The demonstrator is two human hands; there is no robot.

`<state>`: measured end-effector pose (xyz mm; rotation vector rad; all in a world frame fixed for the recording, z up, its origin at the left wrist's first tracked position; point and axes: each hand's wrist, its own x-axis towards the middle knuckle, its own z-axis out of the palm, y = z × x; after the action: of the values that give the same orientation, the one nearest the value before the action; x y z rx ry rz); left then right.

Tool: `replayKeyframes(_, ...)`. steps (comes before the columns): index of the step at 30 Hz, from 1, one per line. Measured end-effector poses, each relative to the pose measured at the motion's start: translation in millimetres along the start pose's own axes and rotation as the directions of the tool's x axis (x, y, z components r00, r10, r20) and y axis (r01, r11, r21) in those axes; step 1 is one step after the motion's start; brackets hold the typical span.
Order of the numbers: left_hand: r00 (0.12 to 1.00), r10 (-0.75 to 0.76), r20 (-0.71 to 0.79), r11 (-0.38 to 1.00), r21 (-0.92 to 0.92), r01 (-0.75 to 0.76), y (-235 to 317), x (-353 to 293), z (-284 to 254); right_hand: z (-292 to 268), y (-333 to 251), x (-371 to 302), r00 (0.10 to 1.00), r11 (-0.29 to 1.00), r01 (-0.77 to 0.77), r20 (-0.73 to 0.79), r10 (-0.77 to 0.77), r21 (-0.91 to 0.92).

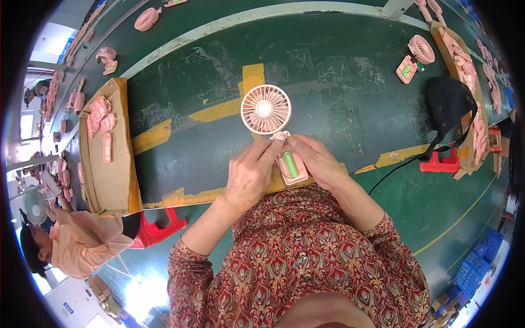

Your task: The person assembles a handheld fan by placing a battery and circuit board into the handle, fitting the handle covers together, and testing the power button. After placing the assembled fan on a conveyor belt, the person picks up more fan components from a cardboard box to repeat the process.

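Note:
A pink handheld fan [264,109] lies at the near edge of the green bench, its round grille pointing away from me. Its handle housing is open and shows a green battery cell [291,165] with thin wires beside it. My left hand [249,174] pinches the neck of the fan from the left. From the other side my right hand [317,159] closes its thumb and fingers on the same neck joint. Fingertips cover most of the small parts at the joint, so details there are hidden.
A cardboard tray [117,180] with pink housing pieces [100,117] stands at the left. Another open fan [421,50] lies at the far right, near a black bag [448,104] and a second cardboard box [465,60] of pink parts. A co-worker [82,240] sits at the left.

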<state>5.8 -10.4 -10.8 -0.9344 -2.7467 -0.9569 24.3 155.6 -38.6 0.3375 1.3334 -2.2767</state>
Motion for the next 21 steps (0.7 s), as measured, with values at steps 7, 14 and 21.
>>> replayKeyframes(7,0.984,0.135,0.117,0.983,0.106,-0.148,0.4,1.8,-3.4,-6.3,2.2,-1.7,0.985,0.985,0.095,0.157,-0.072,-0.146)
replayKeyframes(14,0.971,0.142,0.193,0.969,0.174,-0.176,3.4,7.1,-6.3,-2.6,7.5,1.4,0.982,0.959,0.175,0.111,-0.153,-0.223)
replayKeyframes(21,0.974,0.141,0.178,0.980,0.116,-0.163,5.9,11.7,-7.3,-1.5,-2.5,-2.9,0.982,0.962,0.164,0.129,-0.138,-0.219)
